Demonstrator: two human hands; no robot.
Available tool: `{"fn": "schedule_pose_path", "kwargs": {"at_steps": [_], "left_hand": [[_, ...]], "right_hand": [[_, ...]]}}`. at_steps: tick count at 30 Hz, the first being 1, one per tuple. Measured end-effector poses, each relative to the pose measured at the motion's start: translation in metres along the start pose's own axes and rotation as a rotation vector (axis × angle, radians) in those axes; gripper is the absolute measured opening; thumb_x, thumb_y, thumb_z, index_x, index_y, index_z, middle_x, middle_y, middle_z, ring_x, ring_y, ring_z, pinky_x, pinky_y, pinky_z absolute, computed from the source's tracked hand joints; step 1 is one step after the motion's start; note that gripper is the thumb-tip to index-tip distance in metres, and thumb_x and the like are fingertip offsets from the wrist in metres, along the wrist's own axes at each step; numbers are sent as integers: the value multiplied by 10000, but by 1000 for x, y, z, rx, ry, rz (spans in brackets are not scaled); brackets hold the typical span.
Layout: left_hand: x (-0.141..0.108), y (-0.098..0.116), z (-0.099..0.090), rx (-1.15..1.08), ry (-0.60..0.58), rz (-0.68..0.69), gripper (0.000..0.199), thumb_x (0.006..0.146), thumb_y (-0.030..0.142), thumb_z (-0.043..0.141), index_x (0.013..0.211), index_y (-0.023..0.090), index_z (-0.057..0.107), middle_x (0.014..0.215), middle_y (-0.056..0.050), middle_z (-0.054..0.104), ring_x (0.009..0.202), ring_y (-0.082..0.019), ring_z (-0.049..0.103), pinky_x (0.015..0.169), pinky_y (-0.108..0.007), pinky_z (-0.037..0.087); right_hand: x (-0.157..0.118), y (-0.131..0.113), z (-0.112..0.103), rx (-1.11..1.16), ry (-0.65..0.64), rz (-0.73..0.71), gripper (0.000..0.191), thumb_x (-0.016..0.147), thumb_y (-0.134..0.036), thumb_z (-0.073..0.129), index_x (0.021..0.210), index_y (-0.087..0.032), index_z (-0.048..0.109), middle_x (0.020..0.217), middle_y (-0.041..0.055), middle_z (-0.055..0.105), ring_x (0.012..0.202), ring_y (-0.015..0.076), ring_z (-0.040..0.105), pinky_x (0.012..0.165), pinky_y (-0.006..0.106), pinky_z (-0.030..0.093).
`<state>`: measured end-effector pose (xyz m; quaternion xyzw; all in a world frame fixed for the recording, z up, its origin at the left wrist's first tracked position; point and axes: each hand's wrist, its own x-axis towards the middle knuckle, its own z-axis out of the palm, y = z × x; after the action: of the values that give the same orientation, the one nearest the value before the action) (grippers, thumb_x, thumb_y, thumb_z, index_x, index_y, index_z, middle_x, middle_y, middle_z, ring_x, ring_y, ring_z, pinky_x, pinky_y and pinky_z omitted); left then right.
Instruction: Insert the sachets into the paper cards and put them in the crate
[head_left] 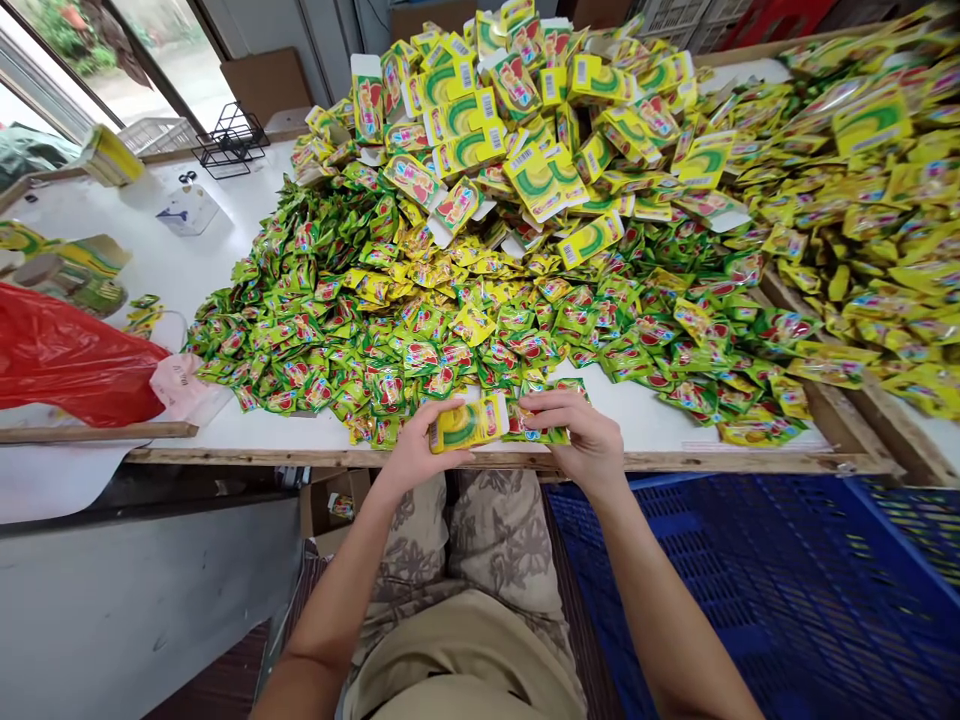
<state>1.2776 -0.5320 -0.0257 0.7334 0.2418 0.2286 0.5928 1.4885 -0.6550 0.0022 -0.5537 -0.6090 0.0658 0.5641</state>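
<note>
Near the table's front edge, my left hand (pixel 426 446) is closed round a small yellow box (pixel 469 423) lying lengthwise, its right end towards my other hand. My right hand (pixel 581 432) has its fingers bent over green candy packets (pixel 551 425) just right of the box, gripping them. Behind both hands spreads a heap of green packets (pixel 300 320) with yellow packets (pixel 420 265) among them. Many yellow boxes (pixel 465 120) are piled on top of the heap at the back.
More yellow packets (pixel 862 230) fill a wood-edged section at the right. A red plastic bag (pixel 75 355) lies at the left, a black wire rack (pixel 231 142) further back. Below the table's wooden edge (pixel 675 461) stands a blue crate (pixel 735 590) at the right.
</note>
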Motion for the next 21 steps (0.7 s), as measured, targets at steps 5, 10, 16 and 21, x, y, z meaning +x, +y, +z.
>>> {"fn": "schedule_pose_path", "kwargs": {"at_steps": [5,10,16,21], "left_hand": [[-2,2,3,-118,-29,-81,694,661,342,831,1283,224,545,1292,-108,565,1163,-267,575,1003,-369,455],[-4,3,4,-296,-50,-142,542,677,397,809,1155,194,655,1194,-97,646,1053,-260,630,830,-300,531],[-6,0,-1,-588,-189,-342,548,768,603,648,1015,118,710,762,-103,720,614,-207,659,442,-249,491],[-6,-3,-7,-692,-252,-429,518,741,553,708,1034,126,703,805,-115,727,718,-234,700,480,-243,528]], "right_hand": [[-7,2,13,86,27,111,62,860,-242,666,842,-279,712,976,32,737,910,225,686,850,413,552],[-12,7,22,119,66,238,114,826,-337,721,901,-260,683,949,53,725,927,246,670,837,420,544],[-3,6,20,31,-17,369,279,805,-402,732,1004,-235,631,894,28,689,758,201,648,655,312,519],[7,3,16,-26,-147,429,280,854,-438,653,1012,-214,597,880,31,664,763,204,616,643,297,488]]}}
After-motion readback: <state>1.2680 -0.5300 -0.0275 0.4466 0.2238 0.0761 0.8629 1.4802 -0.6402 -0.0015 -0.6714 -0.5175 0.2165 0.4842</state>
